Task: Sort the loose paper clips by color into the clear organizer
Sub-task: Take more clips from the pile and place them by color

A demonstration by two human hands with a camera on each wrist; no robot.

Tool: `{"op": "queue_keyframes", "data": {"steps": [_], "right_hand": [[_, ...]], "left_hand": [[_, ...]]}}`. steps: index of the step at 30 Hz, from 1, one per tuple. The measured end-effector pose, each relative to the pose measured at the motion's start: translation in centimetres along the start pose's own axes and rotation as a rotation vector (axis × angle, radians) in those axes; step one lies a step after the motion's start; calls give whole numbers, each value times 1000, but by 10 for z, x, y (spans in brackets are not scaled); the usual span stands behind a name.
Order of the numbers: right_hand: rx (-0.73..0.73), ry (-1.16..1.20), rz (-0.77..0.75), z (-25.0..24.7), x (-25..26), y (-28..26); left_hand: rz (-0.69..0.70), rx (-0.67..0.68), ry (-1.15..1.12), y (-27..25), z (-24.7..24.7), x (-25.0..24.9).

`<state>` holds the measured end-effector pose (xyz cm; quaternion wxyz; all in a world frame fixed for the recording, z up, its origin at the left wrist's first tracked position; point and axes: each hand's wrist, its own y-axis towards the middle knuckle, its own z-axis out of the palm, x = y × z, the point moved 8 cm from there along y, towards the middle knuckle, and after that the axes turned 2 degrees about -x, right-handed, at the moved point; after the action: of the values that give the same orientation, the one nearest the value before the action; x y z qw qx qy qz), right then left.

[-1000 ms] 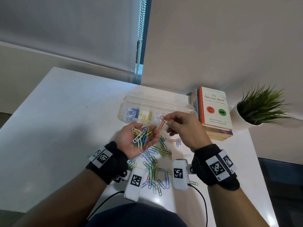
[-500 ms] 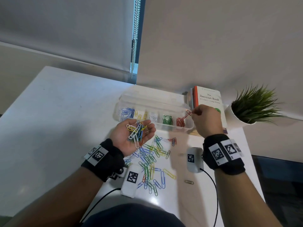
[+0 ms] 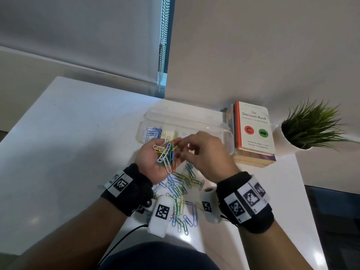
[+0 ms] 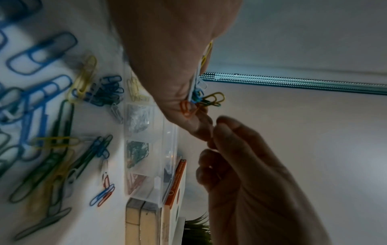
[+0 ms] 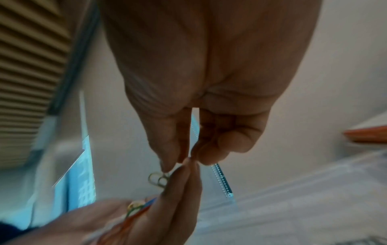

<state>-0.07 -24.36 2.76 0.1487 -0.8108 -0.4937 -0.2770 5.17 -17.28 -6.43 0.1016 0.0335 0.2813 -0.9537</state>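
**Right fingertips at the handful of clips**

I can't make out whether my right hand (image 3: 206, 152) has actually pinched anything: its fingertips (image 5: 167, 164) are bunched narrow beside a yellow clip (image 5: 157, 178) (motion blur smears both wrist views). My left hand (image 3: 153, 160) lies palm up, fingers loosely cupped round a mixed bunch of paper clips (image 3: 165, 154). The clear organizer (image 3: 187, 121) sits just beyond, partly hidden by both hands; blue clips (image 3: 153, 132) fill its leftmost compartment. Loose clips (image 3: 181, 195) lie scattered on the table (image 3: 78, 133) beneath my wrists.
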Motion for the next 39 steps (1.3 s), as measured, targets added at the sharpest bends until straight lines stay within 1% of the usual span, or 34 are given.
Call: {"op": "queue_keyframes", "data": {"steps": [3, 5, 7, 11, 14, 18, 19, 21, 23, 26, 32, 35, 39], "right_hand": [[48, -116, -83, 15, 15, 4], [51, -157, -143, 20, 22, 5], [34, -106, -151, 18, 23, 7], [-90, 293, 15, -2, 7, 9], [-103, 541, 144, -6, -5, 6], [-194, 653, 227, -13, -24, 6], [-211, 644, 249, -14, -29, 7], [-180, 502, 268, -13, -35, 12], [-60, 304, 233, -7, -32, 18], [139, 144, 188, 10, -24, 25], [313, -119, 128, 23, -7, 31], [353, -187, 103, 25, -2, 31], [339, -240, 110, 25, -1, 32]], "left_hand": [[-10, -11, 46, 0, -2, 1], [-14, -20, 17, 1, -5, 2], [-12, 4, -18, 0, -4, 3], [9, 31, 21, 1, -5, 2], [11, -11, 63, 5, -12, 2], [-24, -50, 118, 3, -15, 4], [-38, -56, 123, 3, -16, 5], [-87, -54, 132, 2, -16, 7], [-138, -40, 146, 2, -15, 12], [-168, -25, 199, 1, -14, 15], [-206, -35, 260, 1, -21, 13], [-234, -24, 289, 0, -20, 14], [-243, -19, 295, -1, -20, 14]]}}
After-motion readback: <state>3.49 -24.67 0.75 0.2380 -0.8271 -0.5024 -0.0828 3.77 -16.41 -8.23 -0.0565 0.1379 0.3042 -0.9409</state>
